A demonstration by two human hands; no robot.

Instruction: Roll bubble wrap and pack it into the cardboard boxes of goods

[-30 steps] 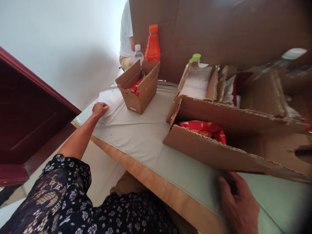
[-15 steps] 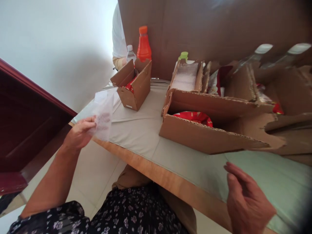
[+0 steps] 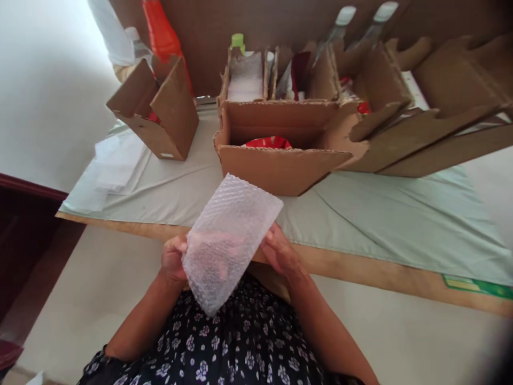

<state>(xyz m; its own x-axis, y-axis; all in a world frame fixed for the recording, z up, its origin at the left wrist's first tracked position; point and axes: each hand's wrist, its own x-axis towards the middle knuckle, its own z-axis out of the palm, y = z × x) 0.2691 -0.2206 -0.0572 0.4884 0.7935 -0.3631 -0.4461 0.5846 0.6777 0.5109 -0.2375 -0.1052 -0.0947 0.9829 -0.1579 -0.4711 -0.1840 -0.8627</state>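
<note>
A clear bubble-wrap bag [image 3: 234, 230] is held up in front of my body, over the table's front edge. My left hand [image 3: 175, 256] pinches its left side, and my right hand [image 3: 279, 251] grips its right side. Some of my fingers show blurred through the plastic, behind it. Just beyond the bag stands a cardboard box [image 3: 276, 168] with a red packet [image 3: 268, 142] lying inside. On the left of the table is a stack of translucent bags [image 3: 120, 163].
A separate cardboard box [image 3: 180, 117] stands at the back left, near a red bottle [image 3: 162, 32]. More cardboard bins [image 3: 401, 136] line the right, with white-capped bottles [image 3: 345, 16] behind. A person's sleeve [image 3: 110, 32] shows at the upper left. A green cloth [image 3: 385, 214] covers the table.
My left hand has brought the bag from the left to the middle. My right hand has moved left and taken hold of its other side. The view has turned right.
</note>
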